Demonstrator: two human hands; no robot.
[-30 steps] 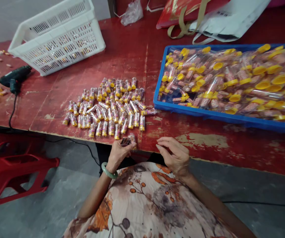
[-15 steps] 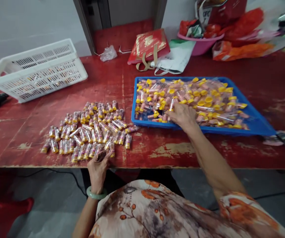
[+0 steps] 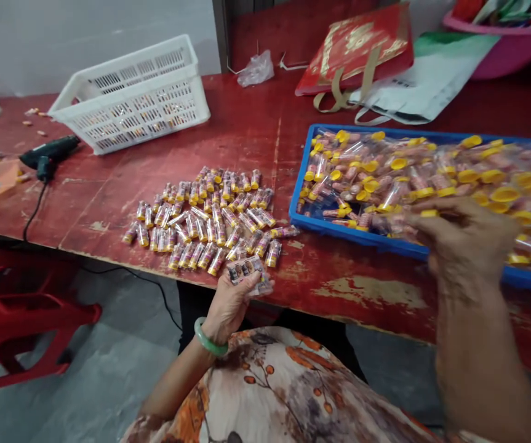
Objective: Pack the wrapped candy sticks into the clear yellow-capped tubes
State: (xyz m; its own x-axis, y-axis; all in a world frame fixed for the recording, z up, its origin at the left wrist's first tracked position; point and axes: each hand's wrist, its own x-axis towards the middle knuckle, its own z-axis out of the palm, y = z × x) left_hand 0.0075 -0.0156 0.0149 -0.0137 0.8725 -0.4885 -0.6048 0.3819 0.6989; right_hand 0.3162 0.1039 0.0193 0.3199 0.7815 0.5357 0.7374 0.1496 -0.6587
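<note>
My left hand, with a green bangle at its wrist, pinches a small stack of clear printed film pieces at the table's front edge. Just beyond it lie several short tubes with yellow caps and printed wraps, in loose rows. My right hand is above the front rim of the blue tray, its fingers closed on a yellow-capped tube that is partly hidden by them. Many clear tubes with pink contents and yellow caps fill the tray.
A white slotted basket stands at the back left, beside a black heat gun with a cord. Farther back are a red gift bag, a white-green bag and a pink basin. Red stools are at lower left.
The view has shifted left and closer. My right hand has lifted from among the tubes, with a capped tube in its fingers. My left hand has turned, so the film pieces show plainly.
</note>
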